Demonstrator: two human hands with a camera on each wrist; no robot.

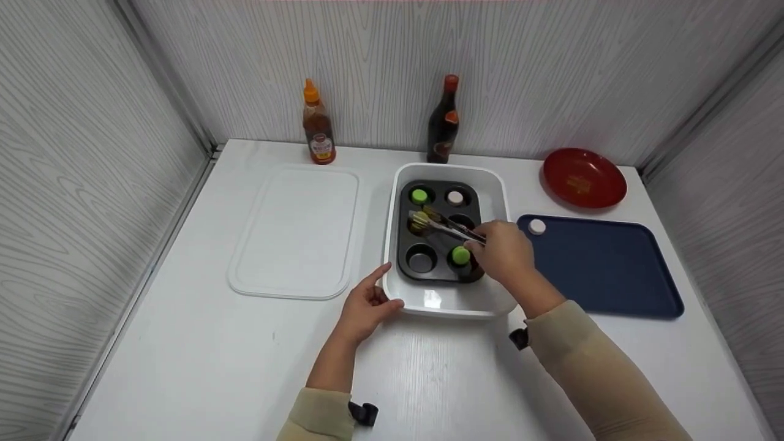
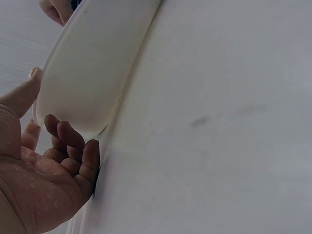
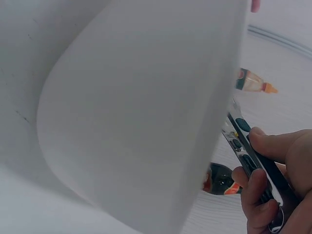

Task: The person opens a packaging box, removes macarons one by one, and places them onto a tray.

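My right hand [image 1: 503,250] grips a pair of tongs [image 3: 253,165] with black-and-metal handles. The tongs' tips are at a yellow-green round piece [image 1: 419,222] in the middle-left cup of a dark muffin tin [image 1: 429,275]; whether they pinch it I cannot tell. Green pieces sit in the far-left and near-right cups, a pale pink one [image 1: 455,198] in the far-right cup. The tin lies inside a white tub [image 1: 447,303]. My left hand [image 1: 362,309] holds the tub's near-left corner between thumb and index finger; its other fingers [image 2: 73,136] curl beside the outer wall.
A white lid [image 1: 294,233] lies at left. Behind stand a sauce bottle [image 1: 320,138] with an orange cap and a dark bottle [image 1: 442,128]. At right, a red bowl [image 1: 569,180] sits behind a navy tray [image 1: 612,263] bearing a pale round piece [image 1: 537,226].
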